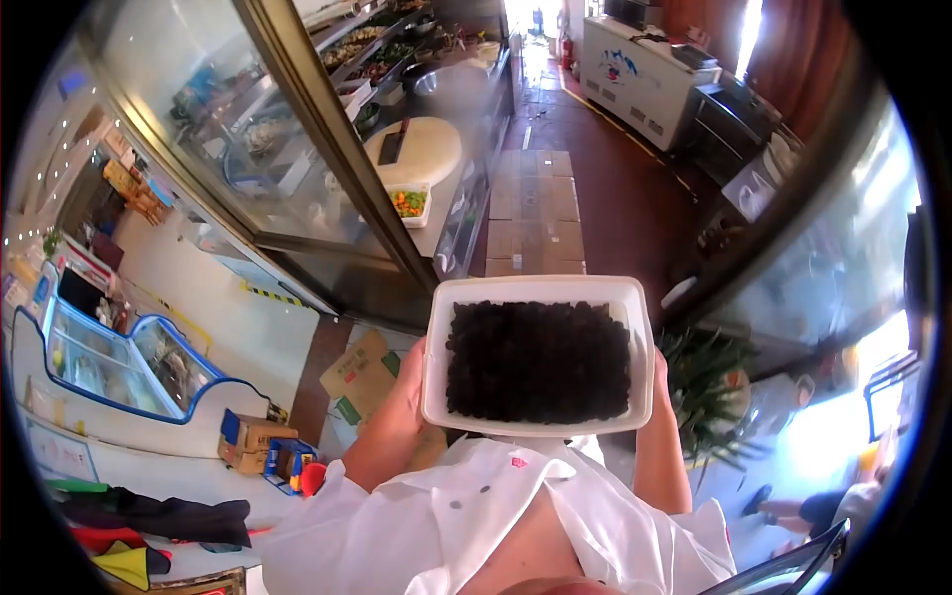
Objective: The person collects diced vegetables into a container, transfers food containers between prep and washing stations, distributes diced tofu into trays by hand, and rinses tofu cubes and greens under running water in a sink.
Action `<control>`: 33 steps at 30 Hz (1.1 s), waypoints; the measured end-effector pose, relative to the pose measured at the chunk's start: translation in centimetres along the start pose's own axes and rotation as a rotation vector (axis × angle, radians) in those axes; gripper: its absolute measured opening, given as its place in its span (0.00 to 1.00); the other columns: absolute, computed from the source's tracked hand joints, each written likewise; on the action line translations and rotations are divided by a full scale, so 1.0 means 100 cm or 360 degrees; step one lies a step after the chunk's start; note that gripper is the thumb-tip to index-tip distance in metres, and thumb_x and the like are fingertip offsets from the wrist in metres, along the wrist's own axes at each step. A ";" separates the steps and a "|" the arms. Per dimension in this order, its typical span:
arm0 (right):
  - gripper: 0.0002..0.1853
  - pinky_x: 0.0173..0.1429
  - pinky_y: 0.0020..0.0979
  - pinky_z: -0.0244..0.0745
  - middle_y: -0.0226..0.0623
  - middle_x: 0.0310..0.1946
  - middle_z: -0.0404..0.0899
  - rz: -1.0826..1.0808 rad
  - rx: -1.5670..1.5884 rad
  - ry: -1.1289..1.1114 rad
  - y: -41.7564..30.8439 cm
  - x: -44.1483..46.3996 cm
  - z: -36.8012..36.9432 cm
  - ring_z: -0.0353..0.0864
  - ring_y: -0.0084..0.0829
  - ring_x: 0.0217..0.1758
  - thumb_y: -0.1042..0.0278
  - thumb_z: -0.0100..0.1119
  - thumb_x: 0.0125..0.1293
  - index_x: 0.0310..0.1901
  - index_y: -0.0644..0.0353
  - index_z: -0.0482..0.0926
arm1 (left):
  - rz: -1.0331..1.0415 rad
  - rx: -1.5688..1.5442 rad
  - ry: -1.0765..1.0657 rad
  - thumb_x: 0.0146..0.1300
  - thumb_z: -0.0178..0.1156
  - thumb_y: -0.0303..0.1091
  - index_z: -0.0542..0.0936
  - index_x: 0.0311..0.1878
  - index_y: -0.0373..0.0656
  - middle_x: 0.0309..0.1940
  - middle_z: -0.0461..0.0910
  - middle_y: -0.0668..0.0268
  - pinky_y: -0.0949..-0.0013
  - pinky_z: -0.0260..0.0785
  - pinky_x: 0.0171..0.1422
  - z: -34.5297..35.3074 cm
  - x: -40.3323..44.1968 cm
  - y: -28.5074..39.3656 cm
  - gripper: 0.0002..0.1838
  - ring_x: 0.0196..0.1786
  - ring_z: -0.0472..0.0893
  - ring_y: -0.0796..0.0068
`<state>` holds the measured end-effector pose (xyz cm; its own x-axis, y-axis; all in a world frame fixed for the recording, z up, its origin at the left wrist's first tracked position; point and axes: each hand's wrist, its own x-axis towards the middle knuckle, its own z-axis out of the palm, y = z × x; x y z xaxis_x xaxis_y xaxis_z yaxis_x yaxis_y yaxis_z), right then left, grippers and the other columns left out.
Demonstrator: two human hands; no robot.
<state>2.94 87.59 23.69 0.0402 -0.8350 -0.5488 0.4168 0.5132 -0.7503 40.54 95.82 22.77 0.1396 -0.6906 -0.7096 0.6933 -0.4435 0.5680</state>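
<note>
A white rectangular plastic tub (535, 288) is held level in front of my chest. Dark, nearly black lumps (540, 362) fill much of it; their kind I cannot make out. My left hand (413, 375) grips the tub's left side, and my right hand (658, 375) grips the right side. Most of the fingers are hidden behind and under the tub walls.
Ahead is a doorway with flattened cardboard (534, 213) on the floor. Left of it, a counter holds a round cutting board (426, 149) with a cleaver (393, 147) and a tub of diced vegetables (409, 204). A plant (704, 397) and a white chest freezer (635, 79) are right.
</note>
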 end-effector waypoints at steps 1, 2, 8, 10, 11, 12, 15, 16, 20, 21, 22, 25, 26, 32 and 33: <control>0.16 0.42 0.34 0.81 0.35 0.39 0.84 -0.0020 -0.0051 -0.0029 -0.016 0.037 0.008 0.83 0.30 0.39 0.56 0.54 0.74 0.51 0.59 0.83 | -0.0008 -0.0135 -0.0079 0.73 0.50 0.47 0.83 0.47 0.46 0.40 0.86 0.63 0.56 0.81 0.50 0.007 0.035 0.012 0.18 0.41 0.84 0.64; 0.17 0.42 0.34 0.81 0.34 0.39 0.83 -0.0042 -0.0102 -0.0063 -0.028 0.082 0.016 0.83 0.29 0.39 0.56 0.54 0.75 0.51 0.59 0.83 | -0.0008 -0.0272 -0.0159 0.73 0.49 0.48 0.83 0.48 0.46 0.40 0.86 0.63 0.56 0.80 0.50 0.016 0.066 0.026 0.18 0.41 0.84 0.63; 0.18 0.41 0.30 0.78 0.31 0.37 0.81 -0.0181 -0.0423 -0.0159 -0.106 0.302 0.096 0.80 0.26 0.37 0.54 0.55 0.73 0.52 0.60 0.82 | 0.0123 -0.0489 -0.0026 0.74 0.49 0.50 0.83 0.52 0.45 0.42 0.85 0.62 0.55 0.79 0.54 0.074 0.238 0.117 0.21 0.45 0.84 0.61; 0.19 0.41 0.29 0.77 0.30 0.36 0.80 -0.0267 -0.0483 -0.0148 -0.128 0.382 0.138 0.79 0.24 0.36 0.53 0.57 0.72 0.51 0.60 0.82 | 0.0241 -0.0518 0.0102 0.73 0.49 0.51 0.83 0.51 0.44 0.42 0.85 0.60 0.54 0.78 0.54 0.098 0.295 0.162 0.22 0.45 0.83 0.59; 0.19 0.39 0.30 0.77 0.29 0.36 0.81 -0.0207 -0.0453 -0.0215 -0.142 0.406 0.157 0.79 0.24 0.35 0.54 0.58 0.72 0.52 0.60 0.82 | 0.0111 -0.0601 0.0048 0.73 0.49 0.50 0.83 0.51 0.44 0.43 0.85 0.59 0.54 0.78 0.54 0.121 0.294 0.188 0.22 0.44 0.83 0.58; 0.18 0.40 0.31 0.78 0.31 0.36 0.81 -0.0174 -0.0445 -0.0192 -0.154 0.441 0.168 0.80 0.26 0.35 0.54 0.58 0.71 0.52 0.59 0.83 | 0.0005 -0.0679 -0.0029 0.73 0.49 0.49 0.83 0.51 0.44 0.43 0.85 0.59 0.53 0.78 0.54 0.145 0.302 0.222 0.21 0.44 0.83 0.57; 0.15 0.38 0.34 0.80 0.32 0.33 0.81 -0.0125 -0.0420 -0.0168 -0.190 0.510 0.228 0.81 0.29 0.33 0.56 0.59 0.71 0.48 0.57 0.84 | 0.0137 -0.0722 -0.0011 0.72 0.48 0.48 0.83 0.50 0.43 0.41 0.85 0.58 0.53 0.79 0.52 0.157 0.385 0.254 0.21 0.42 0.83 0.56; 0.14 0.37 0.33 0.79 0.31 0.33 0.81 -0.0079 -0.0407 -0.0190 -0.203 0.532 0.254 0.80 0.28 0.32 0.56 0.59 0.71 0.47 0.57 0.84 | 0.0149 -0.0755 0.0034 0.71 0.48 0.48 0.83 0.48 0.43 0.39 0.85 0.58 0.53 0.79 0.50 0.161 0.400 0.272 0.20 0.40 0.83 0.57; 0.12 0.30 0.32 0.75 0.29 0.29 0.79 0.0033 -0.0673 -0.0251 -0.244 0.628 0.369 0.77 0.26 0.26 0.58 0.59 0.71 0.45 0.57 0.83 | 0.0329 -0.0816 0.0246 0.69 0.50 0.49 0.83 0.42 0.45 0.34 0.83 0.59 0.55 0.78 0.43 0.172 0.469 0.349 0.19 0.34 0.81 0.59; 0.13 0.29 0.33 0.74 0.29 0.29 0.79 0.0069 -0.0612 -0.0312 -0.240 0.659 0.394 0.77 0.27 0.26 0.56 0.59 0.71 0.45 0.57 0.83 | 0.0391 -0.0816 0.0320 0.69 0.51 0.49 0.83 0.40 0.45 0.32 0.83 0.60 0.56 0.77 0.41 0.161 0.494 0.355 0.19 0.33 0.81 0.60; 0.14 0.28 0.34 0.73 0.29 0.29 0.79 0.0106 -0.0552 -0.0371 -0.237 0.691 0.418 0.77 0.29 0.25 0.55 0.59 0.71 0.45 0.57 0.83 | 0.0458 -0.0811 0.0403 0.68 0.52 0.50 0.83 0.39 0.45 0.31 0.83 0.60 0.57 0.77 0.39 0.152 0.516 0.355 0.19 0.32 0.80 0.61; 0.14 0.28 0.35 0.74 0.30 0.29 0.79 0.0297 -0.0716 -0.0748 -0.221 0.784 0.498 0.77 0.30 0.26 0.54 0.59 0.71 0.45 0.56 0.83 | 0.0624 -0.0927 0.0598 0.68 0.52 0.55 0.84 0.42 0.46 0.33 0.84 0.59 0.56 0.78 0.40 0.155 0.533 0.388 0.22 0.34 0.82 0.60; 0.15 0.28 0.35 0.74 0.30 0.30 0.79 0.0351 -0.0799 -0.0891 -0.212 0.812 0.526 0.77 0.30 0.26 0.53 0.58 0.71 0.45 0.56 0.83 | 0.0670 -0.0946 0.0646 0.69 0.51 0.56 0.84 0.43 0.46 0.34 0.84 0.59 0.55 0.78 0.42 0.157 0.528 0.403 0.23 0.35 0.82 0.59; 0.16 0.28 0.36 0.74 0.31 0.30 0.79 0.0525 -0.1128 -0.1424 -0.153 0.918 0.685 0.77 0.31 0.26 0.51 0.58 0.71 0.46 0.55 0.83 | 0.0955 -0.1227 0.1009 0.72 0.52 0.56 0.85 0.47 0.49 0.37 0.85 0.63 0.55 0.79 0.48 0.078 0.565 0.430 0.22 0.39 0.83 0.60; 0.16 0.28 0.36 0.74 0.32 0.31 0.79 0.0512 -0.1175 -0.1470 -0.145 0.930 0.707 0.77 0.32 0.26 0.51 0.58 0.71 0.46 0.55 0.83 | 0.0945 -0.1287 0.1053 0.72 0.52 0.56 0.85 0.48 0.49 0.36 0.85 0.63 0.56 0.78 0.47 0.086 0.562 0.444 0.22 0.40 0.83 0.62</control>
<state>64.87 -11.49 9.59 0.8004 -0.3226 -0.5053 -0.3335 0.4608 -0.8225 73.13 32.43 11.72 0.7592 -0.1334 -0.6371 0.6079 0.4952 0.6207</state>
